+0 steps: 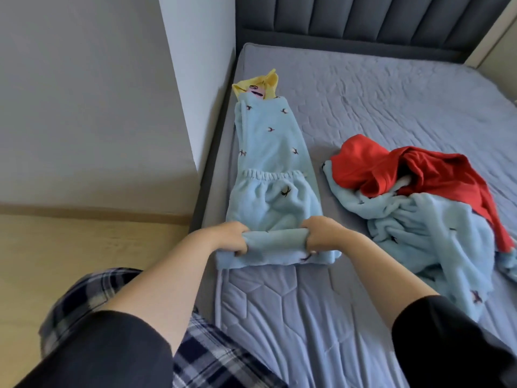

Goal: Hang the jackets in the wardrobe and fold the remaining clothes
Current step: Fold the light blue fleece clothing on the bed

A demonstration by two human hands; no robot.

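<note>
- The pale blue fleece trousers (268, 147) lay flat and lengthwise on the left part of the bed (391, 93), close to its left edge, with the elastic waistband folded over onto the legs about halfway along.
- The near end of the trousers was turned up into a thick fold (277, 242), lying crosswise just in front of the person.
- The left grip (229, 238) held the left end of that fold, fingers curled round it from above.
- The right grip (324, 233) held the right end the same way, so the fold ran straight between the two.
- A yellow garment (260, 85) with a printed figure stuck out from under the far end of the trousers.
- To the right, well apart from the trousers, a red garment (391, 166) lay crumpled on top of a second pale blue fleece piece (419, 228), both unfolded.
- A padded grey headboard (363, 21) stood at the far end of the bed.
- Both forearms were bare below dark sleeves (112, 351), and checked trousers (209, 345) showed at the bed's near edge.
</note>
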